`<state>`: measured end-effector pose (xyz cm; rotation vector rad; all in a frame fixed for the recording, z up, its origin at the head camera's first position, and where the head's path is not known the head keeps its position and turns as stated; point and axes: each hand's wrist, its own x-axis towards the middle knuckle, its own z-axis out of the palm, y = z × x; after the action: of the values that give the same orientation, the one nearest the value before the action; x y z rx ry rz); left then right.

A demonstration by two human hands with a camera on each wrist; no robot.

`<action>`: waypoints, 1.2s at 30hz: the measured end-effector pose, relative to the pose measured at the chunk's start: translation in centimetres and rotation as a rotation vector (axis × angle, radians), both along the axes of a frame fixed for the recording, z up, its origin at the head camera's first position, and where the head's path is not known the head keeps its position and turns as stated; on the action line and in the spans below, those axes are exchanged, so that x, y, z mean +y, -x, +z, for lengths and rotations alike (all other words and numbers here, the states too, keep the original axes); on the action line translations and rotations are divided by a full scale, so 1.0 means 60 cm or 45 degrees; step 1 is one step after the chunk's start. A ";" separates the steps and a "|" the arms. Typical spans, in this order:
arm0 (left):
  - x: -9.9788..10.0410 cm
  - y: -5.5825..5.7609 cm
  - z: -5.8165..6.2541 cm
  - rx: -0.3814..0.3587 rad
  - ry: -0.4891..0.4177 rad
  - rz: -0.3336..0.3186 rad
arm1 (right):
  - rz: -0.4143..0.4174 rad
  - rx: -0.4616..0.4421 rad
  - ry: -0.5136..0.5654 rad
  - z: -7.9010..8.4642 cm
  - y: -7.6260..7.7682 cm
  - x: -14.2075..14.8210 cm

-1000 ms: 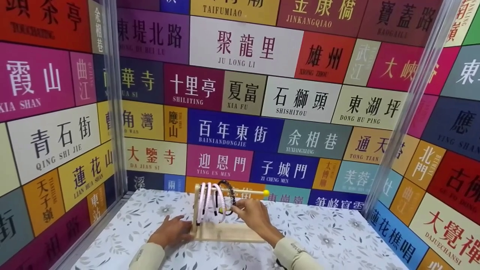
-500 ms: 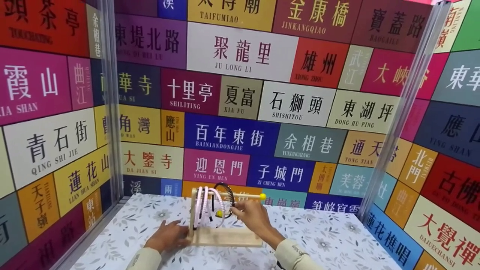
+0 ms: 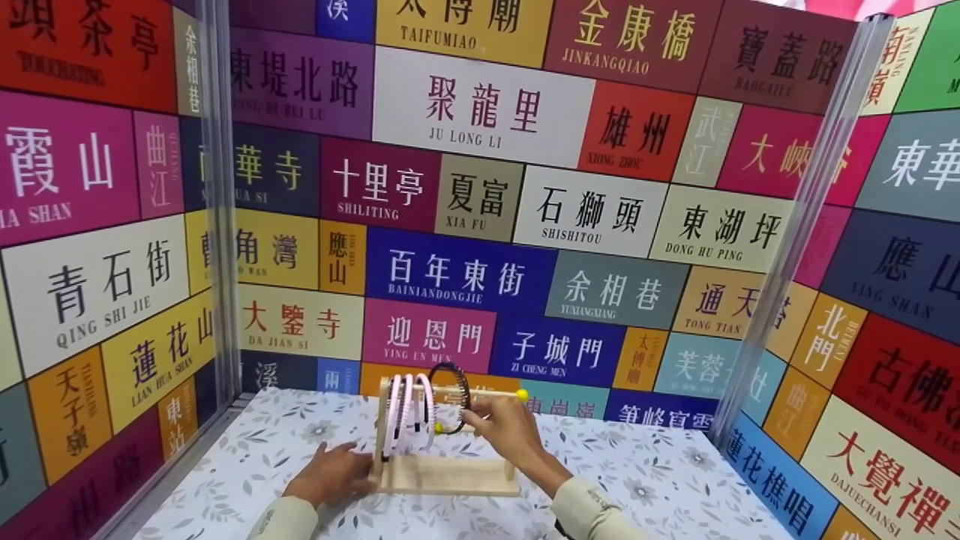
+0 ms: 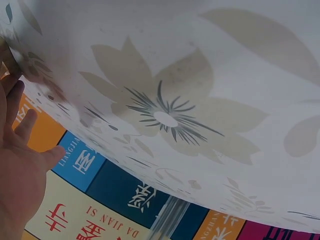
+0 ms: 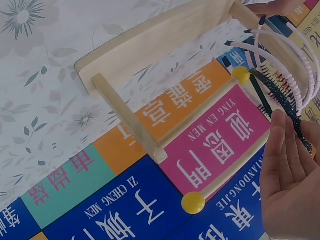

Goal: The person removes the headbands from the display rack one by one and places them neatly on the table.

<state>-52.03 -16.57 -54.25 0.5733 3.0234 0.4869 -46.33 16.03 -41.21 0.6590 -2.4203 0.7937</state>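
Observation:
A wooden headband stand [image 3: 450, 478] rests on the table, with yellow balls [image 5: 193, 203] tipping its rods. Several pale pink headbands [image 3: 409, 409] hang at the left end of the upper rod, near the upright. In my right hand [image 3: 510, 435] I pinch a dark, toothed headband [image 3: 460, 379] that hangs round the same rod, to the right of the pink ones. The right wrist view shows that right hand [image 5: 292, 185] with fingertips on the dark headband [image 5: 282, 92]. My left hand [image 3: 330, 474] touches the stand's left end, its fingers loosely spread; the left wrist view shows this left hand [image 4: 22, 175] partly.
A white cloth with grey flowers covers the table [image 3: 637, 472]. Behind it and at both sides rise panels [image 3: 457, 270] printed with coloured place-name signs. Metal posts [image 3: 225, 225] stand at the corners.
The head view has shifted slightly. The pink headbands sit closer to the upright, and the gap between them and the dark headband has widened. Both hands keep nearly the same places.

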 end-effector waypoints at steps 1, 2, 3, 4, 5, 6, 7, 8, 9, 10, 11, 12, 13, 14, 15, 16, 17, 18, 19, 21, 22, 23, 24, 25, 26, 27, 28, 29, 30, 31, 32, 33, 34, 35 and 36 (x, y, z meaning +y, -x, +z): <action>0.000 0.000 -0.001 0.007 0.000 -0.003 | 0.005 -0.004 0.004 0.001 0.000 0.001; -0.001 0.000 -0.001 0.013 0.001 -0.007 | 0.009 -0.007 0.008 0.001 0.000 0.002; -0.001 0.001 -0.001 0.012 -0.002 -0.009 | 0.011 -0.006 0.009 0.002 0.000 0.003; -0.001 0.001 -0.002 0.013 0.000 -0.013 | 0.018 -0.004 0.013 0.002 0.000 0.004; 0.000 0.001 -0.001 0.010 0.000 -0.011 | 0.024 -0.002 0.016 0.002 0.000 0.005; 0.000 0.001 -0.001 0.004 -0.001 -0.009 | 0.029 0.002 0.018 0.003 0.000 0.007; 0.000 0.001 -0.001 -0.010 -0.006 0.000 | 0.032 0.009 0.016 0.003 0.000 0.008; 0.001 0.001 0.000 -0.028 -0.010 0.010 | 0.033 0.010 0.019 0.003 0.001 0.010; 0.001 0.001 0.001 -0.044 -0.014 0.018 | 0.034 0.007 0.026 0.004 0.001 0.011; 0.002 0.001 0.002 -0.057 -0.018 0.026 | 0.033 0.003 0.031 0.004 0.001 0.012; 0.003 0.001 0.002 -0.073 -0.026 0.036 | 0.027 -0.004 0.033 0.004 0.001 0.014; 0.003 0.000 0.003 -0.080 -0.029 0.042 | 0.021 -0.007 0.033 0.004 0.001 0.015; 0.003 -0.001 0.003 -0.065 -0.022 0.037 | 0.012 -0.011 0.030 0.005 0.000 0.017; 0.003 -0.002 0.003 -0.049 -0.014 0.031 | 0.003 -0.017 0.026 0.005 0.000 0.018; 0.003 -0.004 0.003 -0.030 -0.006 0.025 | -0.002 -0.017 0.018 0.006 0.000 0.019; 0.003 -0.005 0.002 -0.010 0.003 0.016 | -0.007 -0.018 0.012 0.006 0.000 0.021; 0.003 -0.006 0.002 0.010 0.010 0.010 | -0.010 -0.020 0.008 0.007 -0.001 0.023; 0.003 -0.007 0.002 0.031 0.021 0.002 | -0.011 -0.023 0.007 0.007 -0.001 0.025; 0.003 -0.007 0.001 0.051 0.030 -0.006 | -0.012 -0.026 0.008 0.008 -0.001 0.027; 0.004 -0.007 0.000 0.047 0.025 -0.002 | -0.017 -0.040 0.015 0.008 -0.001 0.031; 0.003 -0.006 0.000 0.043 0.022 -0.001 | -0.020 -0.051 0.022 0.009 -0.001 0.033; 0.003 -0.005 0.000 0.036 0.017 0.003 | -0.020 -0.056 0.026 0.009 0.000 0.035; 0.003 -0.004 0.000 0.027 0.014 0.004 | -0.020 -0.061 0.029 0.010 0.000 0.038; 0.003 -0.004 0.001 0.014 0.008 0.006 | -0.020 -0.067 0.031 0.010 0.001 0.040; 0.004 -0.003 0.001 0.000 0.002 0.010 | -0.022 -0.074 0.037 0.009 0.001 0.043; 0.004 -0.003 0.001 -0.012 -0.003 0.012 | -0.019 -0.080 0.045 0.009 0.002 0.045; 0.004 -0.002 0.002 -0.020 -0.006 0.014 | -0.017 -0.082 0.049 0.009 0.002 0.048; 0.004 -0.002 0.002 -0.026 -0.008 0.013 | -0.015 -0.082 0.053 0.009 0.002 0.051; 0.004 -0.002 0.003 -0.031 -0.011 0.014 | -0.018 -0.082 0.053 0.008 0.002 0.054; 0.003 -0.001 0.002 -0.035 -0.014 0.018 | -0.024 -0.080 0.054 0.008 0.003 0.056; 0.003 0.000 0.002 -0.037 -0.013 0.019 | -0.030 -0.075 0.052 0.008 0.003 0.059; 0.003 0.001 0.002 -0.036 -0.010 0.021 | -0.038 -0.067 0.046 0.009 0.003 0.061; 0.003 0.001 0.002 -0.038 -0.007 0.022 | -0.046 -0.061 0.039 0.009 0.003 0.064; 0.004 0.002 0.001 -0.039 -0.004 0.024 | -0.054 -0.056 0.035 0.010 0.003 0.066; 0.004 0.002 0.001 -0.036 0.003 0.023 | -0.062 -0.052 0.031 0.011 0.003 0.069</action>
<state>-52.14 -16.32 -54.17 0.5350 3.0042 0.4881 -46.53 20.18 -40.57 0.5775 -2.4503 0.8226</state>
